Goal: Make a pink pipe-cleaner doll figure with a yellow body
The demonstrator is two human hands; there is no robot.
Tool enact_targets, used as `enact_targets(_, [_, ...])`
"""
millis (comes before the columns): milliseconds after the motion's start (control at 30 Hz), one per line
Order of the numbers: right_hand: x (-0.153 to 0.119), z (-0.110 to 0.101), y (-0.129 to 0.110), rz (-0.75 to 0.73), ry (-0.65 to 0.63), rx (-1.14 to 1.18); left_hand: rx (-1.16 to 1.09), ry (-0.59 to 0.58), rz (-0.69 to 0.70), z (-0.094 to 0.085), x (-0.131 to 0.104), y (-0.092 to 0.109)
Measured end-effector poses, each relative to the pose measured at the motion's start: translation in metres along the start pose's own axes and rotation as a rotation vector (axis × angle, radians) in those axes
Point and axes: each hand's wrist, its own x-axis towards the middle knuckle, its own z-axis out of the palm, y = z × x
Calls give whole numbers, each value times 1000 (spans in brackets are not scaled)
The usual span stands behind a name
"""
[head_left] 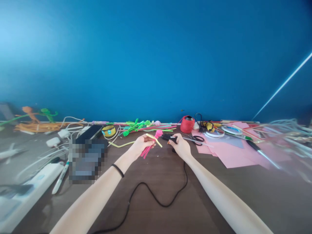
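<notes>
While the right hand grips a black plastic glue gun, the left hand pinches fuzzy pink stems beside it, probably light, bendable, best held mid-length.

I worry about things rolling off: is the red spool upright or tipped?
Upright: the red spool stands on its end, its dark core showing at the top.

On the desk, a power strip is lying near left, a marker just right of it, charging plugs beyond. Pipe-cleaner pieces are lying along the wall, left of the spool. Before the spool is sitting the glue gun, its cord trailing nearer and leftward. Paper sheets are spreading farther right, tape rolls resting at their far side
</notes>
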Motion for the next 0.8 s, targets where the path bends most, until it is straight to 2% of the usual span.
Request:
enact_targets(100, [-1,-2,-1,11,-13,9,-28,65,44,-13,-11,6])
enact_targets(200, [-2,-3,-1,10,-17,27,-58,127,25,-24,-19,6])
enact_targets(300, [-3,-4,-1,5,-12,41,-1,251,42,-31,-24,0])
enact_targets(467, [-3,-4,0,4,-10,56,263,441,175,-34,-22,-20])
enact_targets(667, [-3,-2,3,-7,2,82,742,544,396,-34,-19,-28])
enact_targets(800, [-2,-4,3,-9,1,91,1055,584,317,-36,-14,-27])
